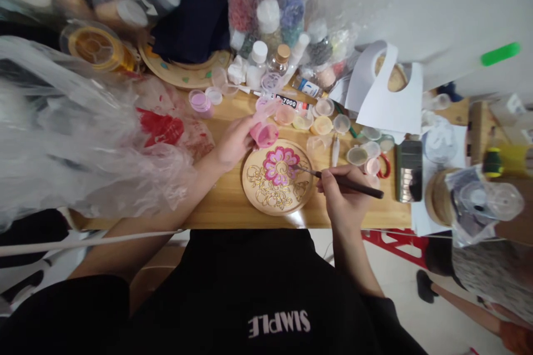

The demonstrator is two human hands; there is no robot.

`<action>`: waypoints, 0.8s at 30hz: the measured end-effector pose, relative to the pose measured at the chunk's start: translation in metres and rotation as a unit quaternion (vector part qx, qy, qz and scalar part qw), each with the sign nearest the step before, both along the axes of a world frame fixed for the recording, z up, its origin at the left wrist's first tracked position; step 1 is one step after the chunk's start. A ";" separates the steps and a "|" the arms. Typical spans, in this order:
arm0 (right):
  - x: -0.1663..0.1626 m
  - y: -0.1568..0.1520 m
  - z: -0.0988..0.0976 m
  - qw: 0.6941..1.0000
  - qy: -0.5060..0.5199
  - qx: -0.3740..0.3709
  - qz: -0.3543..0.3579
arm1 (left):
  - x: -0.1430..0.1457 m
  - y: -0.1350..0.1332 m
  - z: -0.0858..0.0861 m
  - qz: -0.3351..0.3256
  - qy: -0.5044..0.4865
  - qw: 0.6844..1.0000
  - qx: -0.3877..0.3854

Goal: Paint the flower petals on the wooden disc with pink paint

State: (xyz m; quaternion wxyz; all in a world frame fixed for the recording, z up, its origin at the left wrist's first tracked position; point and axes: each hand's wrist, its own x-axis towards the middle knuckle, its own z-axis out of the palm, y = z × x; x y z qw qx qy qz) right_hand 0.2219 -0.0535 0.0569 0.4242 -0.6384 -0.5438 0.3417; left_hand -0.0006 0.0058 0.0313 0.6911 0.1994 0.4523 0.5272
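A round wooden disc (255, 197) lies on the wooden table (225, 205), outlined in gold with a flower painted pink and magenta. My right hand (343, 199) grips a thin dark paintbrush (353, 184); its tip touches the flower's right edge. My left hand (237, 141) holds a small pot of pink paint (265, 134) tilted at the disc's upper left rim.
Several small paint pots (322, 125) and a glue tube (287, 102) sit behind the disc. A phone (409, 169) lies to the right, clear plastic bags (83, 138) to the left, bottles and bead bags (270, 16) at the back. Another person's leg (458, 294) is at lower right.
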 end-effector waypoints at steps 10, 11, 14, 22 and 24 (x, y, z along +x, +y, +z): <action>0.004 0.001 -0.001 1.000 -0.023 0.011 -0.002 | 0.000 0.000 -0.001 -0.003 -0.003 1.000 0.008; 0.004 0.001 -0.001 1.000 -0.023 0.010 -0.003 | 0.000 0.000 -0.002 -0.004 -0.004 1.000 0.009; 0.005 0.001 0.000 1.000 -0.029 0.009 -0.007 | -0.001 0.000 -0.003 -0.006 -0.008 1.000 0.013; 0.005 0.000 -0.002 1.000 -0.024 0.007 -0.007 | -0.001 0.000 -0.004 -0.009 -0.008 1.000 0.014; 0.004 0.000 -0.002 1.000 -0.023 0.005 -0.009 | 0.000 0.000 -0.004 -0.005 -0.009 1.000 0.014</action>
